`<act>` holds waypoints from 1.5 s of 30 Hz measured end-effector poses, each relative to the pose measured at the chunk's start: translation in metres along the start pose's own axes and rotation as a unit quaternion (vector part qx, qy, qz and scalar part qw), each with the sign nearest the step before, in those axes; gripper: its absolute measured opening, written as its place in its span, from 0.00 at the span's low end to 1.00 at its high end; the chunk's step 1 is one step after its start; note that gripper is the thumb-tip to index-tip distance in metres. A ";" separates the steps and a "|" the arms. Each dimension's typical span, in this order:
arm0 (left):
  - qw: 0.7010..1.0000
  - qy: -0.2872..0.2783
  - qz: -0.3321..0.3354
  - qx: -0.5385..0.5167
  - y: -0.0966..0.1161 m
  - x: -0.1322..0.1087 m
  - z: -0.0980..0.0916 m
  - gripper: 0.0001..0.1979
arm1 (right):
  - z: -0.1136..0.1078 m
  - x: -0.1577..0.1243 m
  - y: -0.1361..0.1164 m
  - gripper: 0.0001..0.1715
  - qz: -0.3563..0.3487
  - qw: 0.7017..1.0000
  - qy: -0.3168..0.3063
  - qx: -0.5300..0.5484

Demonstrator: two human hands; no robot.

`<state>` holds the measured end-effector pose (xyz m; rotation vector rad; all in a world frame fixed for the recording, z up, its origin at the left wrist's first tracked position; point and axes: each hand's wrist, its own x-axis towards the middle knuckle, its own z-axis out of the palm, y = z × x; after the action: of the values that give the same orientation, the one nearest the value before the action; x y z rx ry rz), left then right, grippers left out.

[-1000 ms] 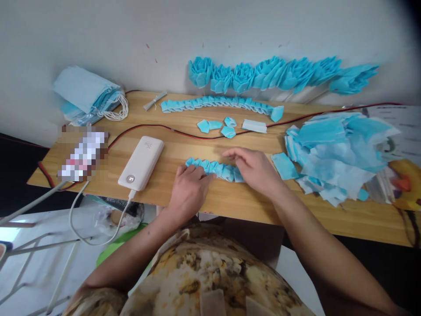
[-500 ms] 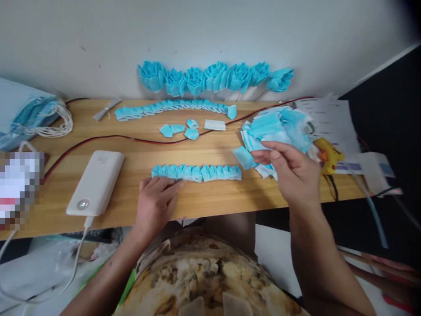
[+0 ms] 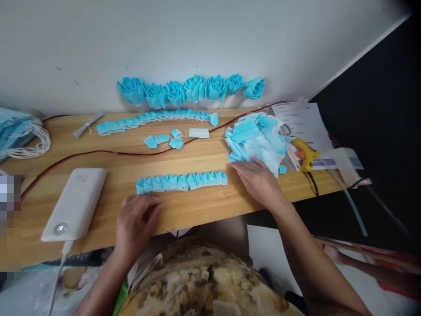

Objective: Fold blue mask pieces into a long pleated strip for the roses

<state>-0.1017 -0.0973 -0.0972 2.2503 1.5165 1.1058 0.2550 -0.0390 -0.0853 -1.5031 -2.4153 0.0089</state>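
Note:
A short strip of folded blue mask pieces lies across the middle of the wooden table. My left hand rests palm down on the table just in front of the strip's left end, fingers loosely stretched, holding nothing. My right hand lies palm down to the right of the strip, its outstretched fingertips touching the near edge of a pile of cut blue mask pieces.
A longer folded strip, loose folded pieces and a white piece lie further back. Blue rosettes line the wall. A power bank, red-black wire, masks, glue gun and papers surround them.
My right hand left the strip, rose at the pile, then came down flat at the pile's near edge. My left hand drew back off the strip. The view swung to the right.

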 end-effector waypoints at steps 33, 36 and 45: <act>0.997 0.038 -0.055 -0.046 0.006 0.001 0.002 0.08 | -0.024 0.040 0.104 0.28 0.137 0.983 -0.048 -0.116; 0.997 0.037 -0.049 -0.055 0.005 0.001 0.003 0.07 | -0.045 0.045 0.100 0.37 0.202 0.976 -0.072 -0.023; 0.994 0.051 -0.034 -0.086 0.006 0.004 0.002 0.06 | -0.046 0.102 0.014 0.29 -0.056 0.996 0.036 -0.058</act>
<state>-0.0951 -0.0961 -0.0929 2.0422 1.4625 1.2958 0.2370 0.0504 -0.0189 -1.3864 -2.4763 -0.2101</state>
